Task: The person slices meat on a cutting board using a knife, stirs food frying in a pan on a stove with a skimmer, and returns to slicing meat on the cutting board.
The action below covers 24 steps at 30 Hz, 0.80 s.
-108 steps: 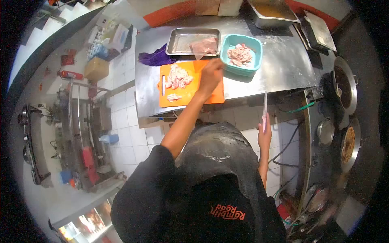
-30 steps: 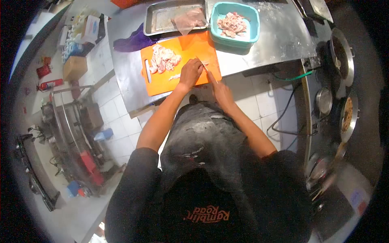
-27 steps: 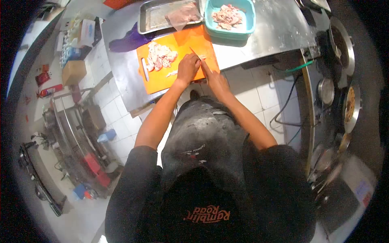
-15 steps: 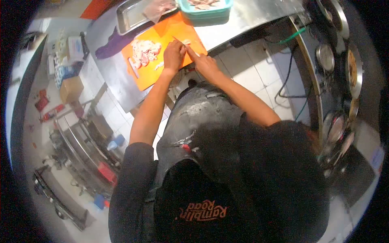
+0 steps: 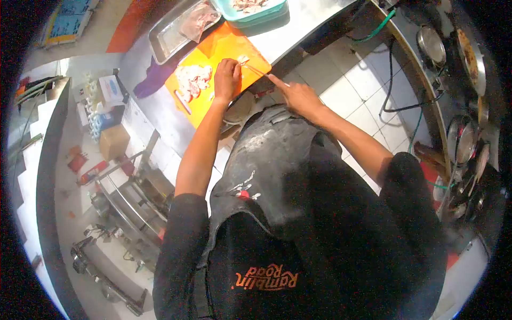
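Observation:
On the orange cutting board (image 5: 213,50) lies a pile of pale pink raw meat pieces (image 5: 192,81). My left hand (image 5: 227,79) is on the board to the right of the pile, fingers curled and closed; whatever they press on is too small to make out. A small bit of meat (image 5: 243,60) lies just beyond its fingertips. My right hand (image 5: 301,99) is wrapped round the handle of a knife (image 5: 257,70), whose blade points left over the board toward that bit. The teal tub (image 5: 256,18), at the top edge, holds more meat pieces.
Behind the board stands a metal tray (image 5: 162,38) with a plastic bag (image 5: 199,21) of meat. A purple cloth (image 5: 152,80) lies left of the board on the steel table (image 5: 304,21). Pans (image 5: 472,61) line the right side. A cardboard box (image 5: 113,143) sits at left.
Since the earliest frame my left hand has come from beside the tub to the board, and the knife has moved onto the board. The view has turned; lately my right hand has shifted rightward from my left.

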Tool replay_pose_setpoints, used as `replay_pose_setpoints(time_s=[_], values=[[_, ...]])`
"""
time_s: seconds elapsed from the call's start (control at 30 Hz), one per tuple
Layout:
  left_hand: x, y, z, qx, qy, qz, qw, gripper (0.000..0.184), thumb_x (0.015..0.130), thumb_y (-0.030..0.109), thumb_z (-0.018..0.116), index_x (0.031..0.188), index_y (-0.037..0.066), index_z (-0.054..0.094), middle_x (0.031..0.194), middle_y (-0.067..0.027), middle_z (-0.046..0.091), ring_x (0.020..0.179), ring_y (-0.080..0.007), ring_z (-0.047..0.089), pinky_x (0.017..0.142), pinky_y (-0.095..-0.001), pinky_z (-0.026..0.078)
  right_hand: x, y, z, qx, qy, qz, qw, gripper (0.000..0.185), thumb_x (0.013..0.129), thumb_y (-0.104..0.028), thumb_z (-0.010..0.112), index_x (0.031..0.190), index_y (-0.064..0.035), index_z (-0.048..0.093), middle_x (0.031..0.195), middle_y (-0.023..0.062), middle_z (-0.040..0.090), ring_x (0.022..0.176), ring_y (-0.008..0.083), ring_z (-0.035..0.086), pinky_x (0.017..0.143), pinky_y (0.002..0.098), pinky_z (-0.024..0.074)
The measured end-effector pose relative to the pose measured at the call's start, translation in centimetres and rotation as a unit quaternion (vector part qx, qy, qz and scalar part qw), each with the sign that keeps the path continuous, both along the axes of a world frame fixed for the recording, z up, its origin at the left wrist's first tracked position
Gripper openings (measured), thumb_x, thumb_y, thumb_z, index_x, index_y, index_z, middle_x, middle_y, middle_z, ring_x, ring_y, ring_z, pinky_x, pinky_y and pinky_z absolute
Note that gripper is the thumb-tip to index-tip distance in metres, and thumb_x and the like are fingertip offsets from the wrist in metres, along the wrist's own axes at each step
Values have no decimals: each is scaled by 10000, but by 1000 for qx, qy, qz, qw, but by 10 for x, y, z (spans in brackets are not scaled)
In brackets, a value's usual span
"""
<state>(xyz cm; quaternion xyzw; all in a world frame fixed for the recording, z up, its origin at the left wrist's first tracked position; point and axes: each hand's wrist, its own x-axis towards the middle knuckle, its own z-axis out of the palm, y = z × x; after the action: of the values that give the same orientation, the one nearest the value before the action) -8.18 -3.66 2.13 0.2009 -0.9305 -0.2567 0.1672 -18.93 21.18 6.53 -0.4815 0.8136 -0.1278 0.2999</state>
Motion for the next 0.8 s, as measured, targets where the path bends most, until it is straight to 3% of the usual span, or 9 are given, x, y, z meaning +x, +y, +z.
replay_pose_setpoints(time_s=[0.1, 0.17, 0.57, 0.67, 0.8], values=[[11, -7, -1, -9, 80, -3, 997, 184, 927, 134, 673, 1041, -10, 677, 1052, -181, 674, 1032, -366, 645, 900, -422, 521, 0, -3, -6, -85, 23, -44, 995, 759, 959, -110, 543, 1625, -299, 233, 949, 243, 689, 768, 455, 689, 688, 559, 569], [25, -11, -1, -7, 56, 11, 998, 188, 921, 128, 681, 1044, -14, 691, 1080, -181, 687, 1064, -355, 654, 933, -410, 522, 11, -11, -14, -138, 46, -69, 987, 745, 966, -126, 546, 1623, -297, 239, 940, 224, 676, 739, 442, 682, 671, 557, 567], [27, -6, -6, -18, 74, 4, 997, 94, 846, 53, 737, 925, 2, 730, 989, -121, 700, 916, -304, 674, 822, -391, 541, 47, -40, -35, -116, 24, -40, 992, 803, 938, -99, 583, 1629, -306, 229, 956, 215, 645, 714, 449, 666, 633, 551, 564], [27, -9, -10, 23, 53, 20, 998, 130, 863, 140, 731, 911, 20, 742, 990, -124, 714, 964, -332, 670, 886, -423, 519, 50, -42, -32, -98, 33, -30, 994, 743, 955, -80, 518, 1623, -272, 255, 1000, 231, 667, 722, 439, 702, 635, 532, 596], [26, -9, -7, 13, 34, 10, 999, 137, 864, 141, 717, 910, 14, 741, 981, -134, 712, 956, -343, 665, 876, -436, 513, 56, -70, -45, -97, 34, -41, 994, 742, 958, -76, 508, 1625, -271, 247, 983, 235, 669, 706, 431, 702, 637, 531, 599]])
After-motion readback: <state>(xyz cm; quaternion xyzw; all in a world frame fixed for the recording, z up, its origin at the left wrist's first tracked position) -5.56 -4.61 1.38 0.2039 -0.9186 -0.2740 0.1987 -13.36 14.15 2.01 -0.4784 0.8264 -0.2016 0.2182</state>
